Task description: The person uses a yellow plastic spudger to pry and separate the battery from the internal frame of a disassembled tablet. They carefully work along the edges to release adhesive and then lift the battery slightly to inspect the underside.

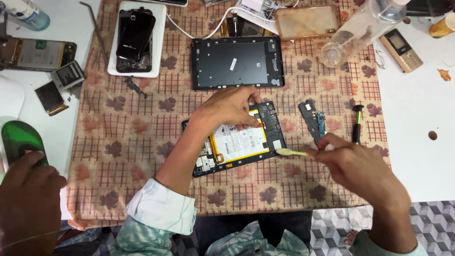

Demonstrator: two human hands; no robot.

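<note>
The tablet (237, 142) lies open in the middle of the frame, on a brown cloth (137, 142) with leaf shapes that covers the table (417, 142). Its back is off. Inside you can see a big white battery (234, 141) with a yellow edge and small black parts around it.

The left hand (232, 106) rests on the top of the tablet, fingers bent and pressing down on the battery's upper edge. The right hand (353, 166) is at the lower right, pinched shut on a thin pale stick (290, 152). The tip of the stick touches the tablet's right edge.

Just above the tablet lies its black back cover (237, 63), inside up. To the right of the tablet sit a small circuit board (313, 121) and a screwdriver (357, 124) with a green band.

At the upper left, a white tray (159, 52) holds a black phone (136, 40) with its back off. At the upper right, a clear bottle (360, 31) lies on its side; I cannot tell what is in it. Beside it is a small gold phone (401, 50).

At the lower left, another person's hand (28, 189) rests near a green thing (19, 140).
</note>
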